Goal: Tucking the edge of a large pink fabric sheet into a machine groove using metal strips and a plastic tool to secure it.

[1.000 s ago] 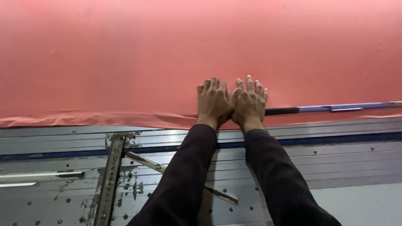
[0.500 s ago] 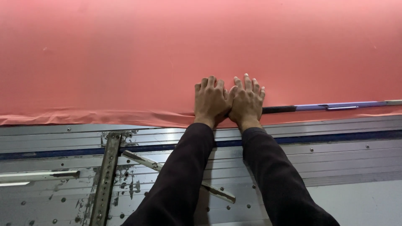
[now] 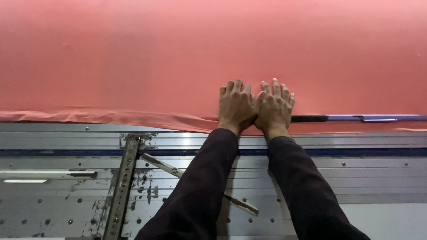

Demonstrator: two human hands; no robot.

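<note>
Left hand [image 3: 235, 106], right hand [image 3: 275, 107] flat, side by side, on red fabric [image 3: 178, 58].

This looked like a textile or garment workshop: a wide sheet of salmon-pink fabric [image 3: 178, 53] was spread over a long grey ribbed metal machine bed [image 3: 356, 146] with bolted rails and a perforated steel bracket [image 3: 122, 186].

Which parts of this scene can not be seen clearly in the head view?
- Cloth: cut off by the top and side edges.
- Dark bar: its left end is hidden under the right hand; its right end is cut off by the edge.
- Surface beneath the cloth: covered.
- Palms of the left hand and right hand: face down, hidden.
- Thin metal strip: partly behind the left sleeve.
</note>
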